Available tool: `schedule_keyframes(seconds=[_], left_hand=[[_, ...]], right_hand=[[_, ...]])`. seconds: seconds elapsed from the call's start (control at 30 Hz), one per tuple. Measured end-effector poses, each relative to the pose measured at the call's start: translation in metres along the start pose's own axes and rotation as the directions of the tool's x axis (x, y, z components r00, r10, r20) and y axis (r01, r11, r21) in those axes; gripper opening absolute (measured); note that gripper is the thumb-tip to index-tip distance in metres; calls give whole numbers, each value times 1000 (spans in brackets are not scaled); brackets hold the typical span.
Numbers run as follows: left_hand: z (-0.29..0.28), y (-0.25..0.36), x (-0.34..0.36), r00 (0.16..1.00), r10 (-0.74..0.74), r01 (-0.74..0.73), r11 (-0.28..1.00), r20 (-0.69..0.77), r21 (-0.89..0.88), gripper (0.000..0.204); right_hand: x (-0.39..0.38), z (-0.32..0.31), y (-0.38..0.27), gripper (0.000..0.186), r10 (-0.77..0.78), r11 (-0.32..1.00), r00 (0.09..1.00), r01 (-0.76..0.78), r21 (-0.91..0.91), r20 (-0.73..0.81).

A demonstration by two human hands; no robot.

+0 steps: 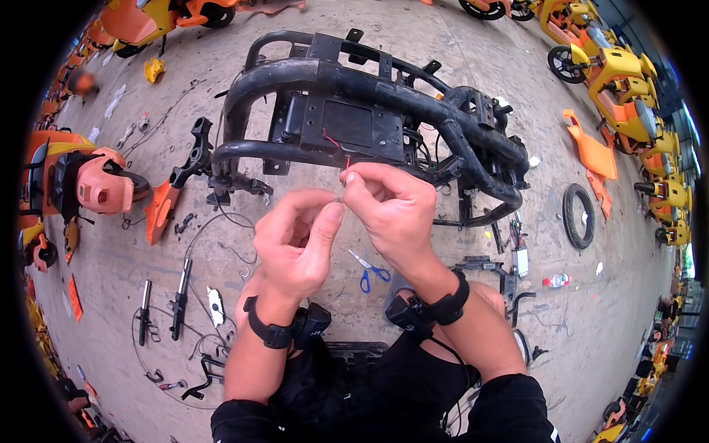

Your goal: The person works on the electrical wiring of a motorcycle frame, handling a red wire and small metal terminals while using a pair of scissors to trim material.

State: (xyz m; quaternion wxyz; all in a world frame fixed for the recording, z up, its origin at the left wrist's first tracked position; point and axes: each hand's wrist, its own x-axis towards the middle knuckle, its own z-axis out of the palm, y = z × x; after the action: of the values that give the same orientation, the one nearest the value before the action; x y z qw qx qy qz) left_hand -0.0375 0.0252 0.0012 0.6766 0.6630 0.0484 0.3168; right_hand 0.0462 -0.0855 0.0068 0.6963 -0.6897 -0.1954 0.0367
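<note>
A thin red wire (346, 164), leading from the stripped black tubular metal scooter frame (369, 96) lying on the concrete floor (591, 325), is being pinched at its free end between thumb and forefinger of the right hand (391, 210). The left hand (299, 244) is being held just beside it, its thumb and forefinger pressed together at the same wire tip. Blue-handled scissors (369, 269) are lying on the floor beneath the hands.
</note>
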Motion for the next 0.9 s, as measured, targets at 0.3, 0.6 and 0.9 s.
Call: schedule_keyframes(seconds=[0.3, 0.6, 0.9], left_hand=[[-1, -2, 1, 999, 48, -48, 998, 4, 51, 8], [-3, -2, 2, 999, 49, -49, 995, -1, 85, 9], [0, -1, 2, 998, 65, -65, 997, 2, 33, 9]], right_hand=[[4, 0, 3, 8, -89, 992, 996, 86, -95, -24], [8, 0, 8, 10, -202, 977, 978, 197, -82, -48], [8, -8, -6, 31, -377, 893, 925, 378, -246, 55]])
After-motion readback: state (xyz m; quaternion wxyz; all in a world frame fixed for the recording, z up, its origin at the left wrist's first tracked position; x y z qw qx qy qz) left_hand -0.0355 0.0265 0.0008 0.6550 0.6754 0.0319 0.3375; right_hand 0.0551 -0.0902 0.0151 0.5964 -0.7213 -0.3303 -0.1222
